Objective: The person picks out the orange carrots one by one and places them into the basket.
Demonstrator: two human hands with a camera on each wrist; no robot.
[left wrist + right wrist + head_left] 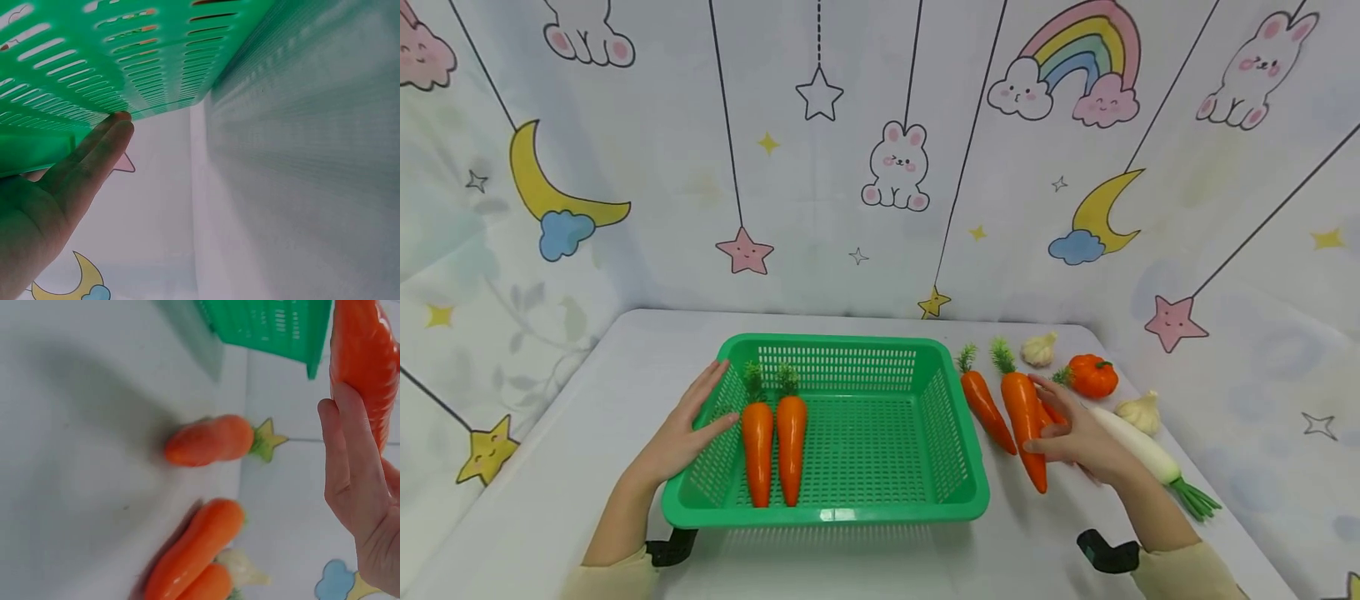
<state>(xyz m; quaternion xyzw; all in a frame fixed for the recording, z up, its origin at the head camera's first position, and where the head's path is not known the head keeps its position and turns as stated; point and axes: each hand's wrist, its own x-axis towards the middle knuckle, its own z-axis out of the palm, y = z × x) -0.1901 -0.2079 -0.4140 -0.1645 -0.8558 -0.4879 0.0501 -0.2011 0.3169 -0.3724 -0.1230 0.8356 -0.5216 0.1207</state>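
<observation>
A green basket (827, 514) with slotted walls stands on the table, with two orange carrots (758, 450) lying side by side in its left part. At its left rim rests my left hand (681, 437), thumb reaching over the inside; in the left wrist view its fingers (100, 153) lie straight against the slotted wall. My right hand (1078, 437) holds a carrot (1021, 408) between thumb and fingers, raised above the table to the right of the basket. Another carrot (985, 410) lies between it and the basket. More carrots (194, 550) lie beneath the right hand, partly hidden in the head view.
Right of my right hand lie a white radish (1138, 446) with green stems, an orange bell pepper (1092, 377) and two garlic bulbs (1140, 412). A cloth backdrop (820, 183) with cartoon drawings rises behind the white table (625, 367) and along its sides.
</observation>
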